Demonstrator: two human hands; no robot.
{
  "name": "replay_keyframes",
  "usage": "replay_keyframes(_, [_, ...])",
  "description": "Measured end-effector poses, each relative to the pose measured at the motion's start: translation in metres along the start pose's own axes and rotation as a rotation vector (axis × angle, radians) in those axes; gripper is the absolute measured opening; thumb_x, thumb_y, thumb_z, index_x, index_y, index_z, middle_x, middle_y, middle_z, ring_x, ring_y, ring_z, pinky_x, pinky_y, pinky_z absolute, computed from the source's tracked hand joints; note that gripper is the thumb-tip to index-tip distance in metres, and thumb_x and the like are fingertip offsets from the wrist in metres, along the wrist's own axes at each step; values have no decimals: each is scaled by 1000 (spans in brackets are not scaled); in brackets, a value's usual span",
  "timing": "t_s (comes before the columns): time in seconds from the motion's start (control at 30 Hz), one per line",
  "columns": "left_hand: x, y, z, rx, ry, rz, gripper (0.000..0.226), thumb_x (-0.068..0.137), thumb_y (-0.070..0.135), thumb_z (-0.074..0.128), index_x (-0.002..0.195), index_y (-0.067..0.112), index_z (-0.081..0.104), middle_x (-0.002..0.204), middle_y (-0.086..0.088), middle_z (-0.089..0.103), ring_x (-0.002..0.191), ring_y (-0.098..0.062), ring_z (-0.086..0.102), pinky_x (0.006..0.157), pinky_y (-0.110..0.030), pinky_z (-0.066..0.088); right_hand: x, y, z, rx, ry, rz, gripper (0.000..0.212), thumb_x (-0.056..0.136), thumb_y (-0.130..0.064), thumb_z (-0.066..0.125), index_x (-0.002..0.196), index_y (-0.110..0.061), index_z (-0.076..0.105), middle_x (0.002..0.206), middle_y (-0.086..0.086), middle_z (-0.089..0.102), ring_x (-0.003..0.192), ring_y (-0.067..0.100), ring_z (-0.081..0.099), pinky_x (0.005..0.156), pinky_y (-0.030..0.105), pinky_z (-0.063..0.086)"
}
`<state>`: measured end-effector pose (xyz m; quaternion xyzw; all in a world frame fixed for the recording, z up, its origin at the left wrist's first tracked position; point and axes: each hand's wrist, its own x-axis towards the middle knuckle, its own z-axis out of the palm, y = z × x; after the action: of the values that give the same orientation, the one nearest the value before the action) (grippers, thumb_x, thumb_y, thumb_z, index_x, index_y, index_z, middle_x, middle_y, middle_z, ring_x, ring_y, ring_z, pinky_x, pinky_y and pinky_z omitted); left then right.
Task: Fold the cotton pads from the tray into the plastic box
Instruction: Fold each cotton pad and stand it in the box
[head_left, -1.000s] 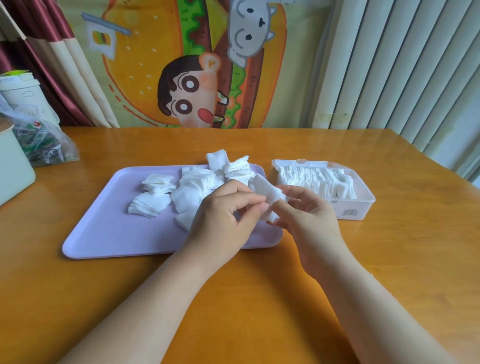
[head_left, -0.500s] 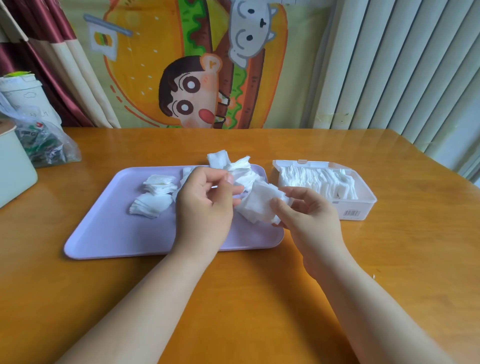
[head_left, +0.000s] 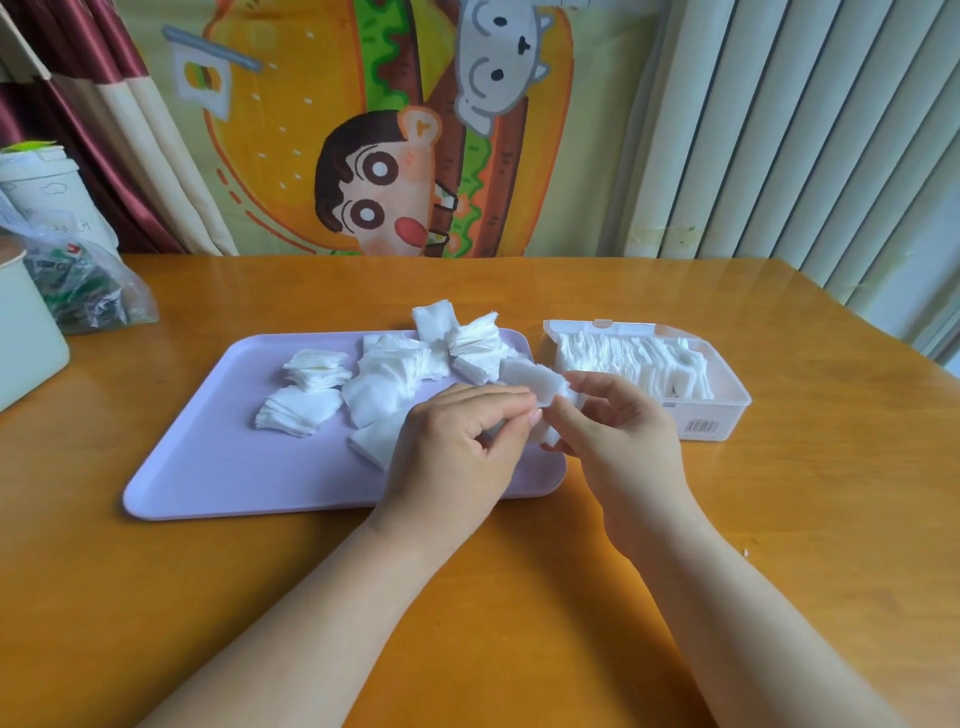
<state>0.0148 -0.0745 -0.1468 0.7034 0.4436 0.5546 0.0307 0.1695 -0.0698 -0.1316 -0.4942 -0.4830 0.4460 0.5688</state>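
A lilac tray (head_left: 218, 467) lies on the wooden table with several loose piles of white cotton pads (head_left: 384, 382) on it. To its right stands a white plastic box (head_left: 727, 410), open, with a row of folded pads (head_left: 634, 358) inside. Over the tray's front right corner both hands meet on one white cotton pad (head_left: 532, 379). My left hand (head_left: 457, 447) pinches its near edge with thumb and fingertips. My right hand (head_left: 618, 431) holds the pad's right side with curled fingers. Part of the pad is hidden between the fingers.
At the far left stand a pale green container (head_left: 26, 343), a clear bag of green packets (head_left: 88, 291) and a white tub (head_left: 47, 197). A cartoon curtain and white vertical blinds hang behind the table. The table's right edge runs near the box.
My left hand had moved back over the tray's pile half a second ago; now it has returned to the pad in my right hand and pinches it. The right hand stays in place.
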Motion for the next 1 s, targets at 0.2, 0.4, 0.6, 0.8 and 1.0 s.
replay_keyframes(0.2, [0, -2, 0, 24, 2, 32, 12, 87, 5, 81, 97, 10, 84, 102, 3, 81, 97, -6, 73, 89, -18, 56, 1, 0, -2, 20, -14, 13, 18, 95, -7, 73, 107, -22, 75, 88, 18, 78, 74, 14, 71, 76, 33, 62])
replay_keyframes(0.4, [-1, -4, 1, 12, -96, -8, 8, 88, 16, 80, 94, 19, 85, 105, 10, 75, 99, -11, 70, 83, -30, 58, 4, 2, -2, 125, -50, 45, 13, 91, -16, 78, 104, -19, 77, 83, 16, 72, 76, 24, 66, 79, 42, 56])
replay_keyframes(0.6, [6, -1, -9, -203, -140, -332, 19, 92, 13, 65, 98, 22, 80, 98, 15, 76, 92, -6, 70, 78, -16, 51, 7, 6, -4, 65, -86, 53, 36, 79, -19, 93, 109, -25, 75, 90, 10, 72, 85, 30, 69, 81, 45, 59])
replay_keyframes(0.8, [16, -17, -30, -124, -337, -508, 71, 77, 20, 92, 137, 39, 57, 108, 12, 59, 70, -10, 55, 70, -14, 48, 3, 5, -1, -105, -194, -89, 38, 91, 1, 73, 121, -23, 70, 114, -1, 76, 94, 17, 67, 89, 48, 57])
replay_keyframes(1.0, [19, -22, -37, -148, -509, -549, 32, 74, 21, 94, 99, 24, 75, 75, 12, 61, 59, -5, 50, 61, -16, 42, -1, 14, 3, -301, -322, -160, 59, 88, 4, 65, 137, -30, 61, 126, -11, 70, 117, 14, 66, 100, 32, 54])
